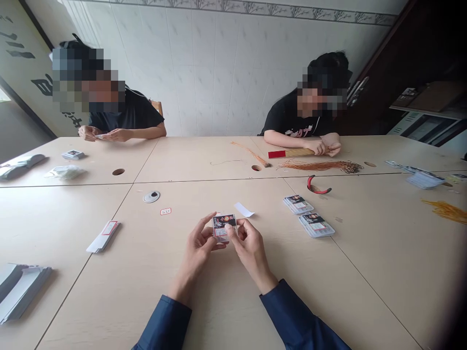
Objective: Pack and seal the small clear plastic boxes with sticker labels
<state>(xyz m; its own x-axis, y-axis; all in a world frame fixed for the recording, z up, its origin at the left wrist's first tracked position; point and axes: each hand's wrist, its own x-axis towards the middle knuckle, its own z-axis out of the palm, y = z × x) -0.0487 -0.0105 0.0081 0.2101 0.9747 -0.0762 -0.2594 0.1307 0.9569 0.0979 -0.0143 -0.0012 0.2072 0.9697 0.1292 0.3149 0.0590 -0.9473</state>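
Note:
Between my hands is a small flat clear packet (220, 222) with a black printed top and a red-edged label. My left hand (202, 241) grips its left edge, fingers closed round it. From the right, my right hand (251, 243) holds it too, the thumb pressed on its front. Just behind the packet lies a white paper strip (244, 210). To the right sit two stacks of similar packets, a rear stack (298, 204) and a front stack (316, 225). Left of my hands a loose red-edged label (165, 211) lies flat on the table.
A strip stack (103, 237) and a larger paper stack (25, 291) lie at left. Behind are a round silver disc (152, 196) and red-handled pliers (318, 186). Orange strands (321, 166) lie before a co-worker (302, 121); another co-worker (127, 116) sits at far left.

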